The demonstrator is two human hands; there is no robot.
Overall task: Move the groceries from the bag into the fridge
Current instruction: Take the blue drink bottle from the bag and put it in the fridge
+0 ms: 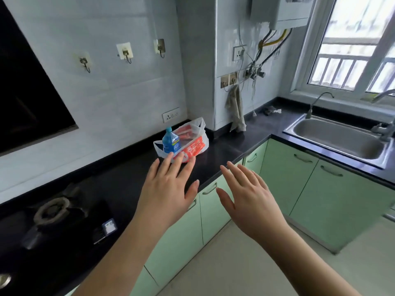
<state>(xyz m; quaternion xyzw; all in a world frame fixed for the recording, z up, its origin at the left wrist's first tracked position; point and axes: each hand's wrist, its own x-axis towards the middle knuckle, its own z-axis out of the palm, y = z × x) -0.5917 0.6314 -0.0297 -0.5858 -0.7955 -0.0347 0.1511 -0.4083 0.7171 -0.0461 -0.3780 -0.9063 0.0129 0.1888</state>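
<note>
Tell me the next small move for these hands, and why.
Probably reach the left hand forward to the plastic bag and grip the blue bottle standing upright in its mouth. Both hands are open and hold nothing, the right hand is farther off, and the groceries remain bagged on the counter.

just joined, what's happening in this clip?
A person reaches both open hands, left hand and right hand, toward a plastic bag on the black counter. Neither hand holds anything. A blue bottle and red packets sit in the bag. No fridge is in view.
</note>
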